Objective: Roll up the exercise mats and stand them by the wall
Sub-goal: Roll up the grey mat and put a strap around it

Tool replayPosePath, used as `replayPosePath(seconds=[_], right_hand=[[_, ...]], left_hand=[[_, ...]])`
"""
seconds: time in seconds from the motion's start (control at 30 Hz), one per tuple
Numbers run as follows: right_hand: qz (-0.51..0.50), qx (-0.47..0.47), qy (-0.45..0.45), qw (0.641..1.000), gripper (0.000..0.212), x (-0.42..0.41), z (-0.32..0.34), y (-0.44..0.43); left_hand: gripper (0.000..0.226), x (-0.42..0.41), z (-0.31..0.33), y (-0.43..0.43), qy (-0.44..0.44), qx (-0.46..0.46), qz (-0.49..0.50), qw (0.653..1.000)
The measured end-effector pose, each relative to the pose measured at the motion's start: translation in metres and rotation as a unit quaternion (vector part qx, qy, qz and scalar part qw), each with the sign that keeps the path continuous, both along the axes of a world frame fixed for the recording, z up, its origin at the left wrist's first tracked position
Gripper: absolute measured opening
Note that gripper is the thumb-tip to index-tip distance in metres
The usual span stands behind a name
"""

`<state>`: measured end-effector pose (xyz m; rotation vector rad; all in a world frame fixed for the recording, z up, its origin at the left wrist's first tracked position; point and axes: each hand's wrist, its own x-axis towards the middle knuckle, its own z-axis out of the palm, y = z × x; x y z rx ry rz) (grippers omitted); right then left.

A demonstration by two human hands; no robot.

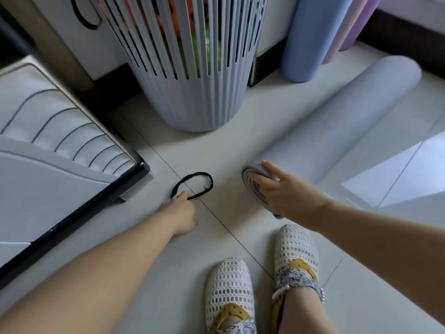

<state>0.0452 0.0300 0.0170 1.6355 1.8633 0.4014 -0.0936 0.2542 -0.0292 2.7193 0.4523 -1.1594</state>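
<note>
Grey mat (337, 121) lies rolled up on the floor (240, 145), a long tube running from near the person's feet away toward the far right, w/ its spiral end facing the camera. Right hand (286, 196) rests flat against that near end, fingers spread & fairly straight over the spiral, index finger up on the top edge, not clenched round anything. Left hand (183, 210) reaches down to the floor just left of the mat's end, fingers curled, pinching the near end of a black band (211, 183) that lies as an open loop on the tile (fingertips mostly hidden behind the back of the hand). Band & mat are apart, a strip of bare tile btwn them.

Past the mat's far end, a blue mat (310, 39) stands upright by the wall, w/ a pink mat (344, 39) & a purple mat (361, 22) upright just behind it. Left of those stands a tall grey slatted basket (192, 92) w/ coloured items inside. A white padded panel w/ dark trim (48, 121) fills the left side. At the bottom, both feet in white mesh slippers (228, 285), the right one almost touching the mat's end
</note>
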Motion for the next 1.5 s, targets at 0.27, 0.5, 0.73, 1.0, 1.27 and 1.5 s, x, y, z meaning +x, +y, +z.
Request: replayPosePath(seconds=[0.27, 0.5, 0.73, 1.0, 1.27, 1.5], right_hand=[[-0.034, 0.175, 0.060, 0.982, 0.029, 0.018, 0.138, -0.037], [-0.167, 0.282, 0.130, 0.936, 0.034, -0.042, 0.284, -0.078], [-0.371, 0.391, 0.196, 0.819, 0.053, -0.148, 0.385, -0.154], [-0.475, 0.429, 0.204, 0.740, 0.064, -0.264, 0.440, -0.208], [-0.506, 0.413, 0.245, 0.717, 0.049, -0.323, 0.463, -0.240], [-0.528, 0.136, 0.305, 0.781, 0.058, -0.347, 0.513, -0.252]], left_hand=[[0.061, 0.010, 0.134, -0.046, -0.156, -0.085, 0.037, 0.983], [0.061, -0.012, 0.309, -0.128, -0.475, -0.218, 0.074, 0.850], [0.087, -0.089, 0.418, -0.221, -0.518, -0.266, 0.085, 0.808], [0.097, -0.137, 0.468, -0.307, -0.453, -0.416, 0.246, 0.749], [0.030, -0.183, 0.497, -0.332, -0.314, -0.405, 0.181, 0.839], [0.010, -0.210, 0.493, -0.336, -0.286, -0.418, 0.119, 0.854]])
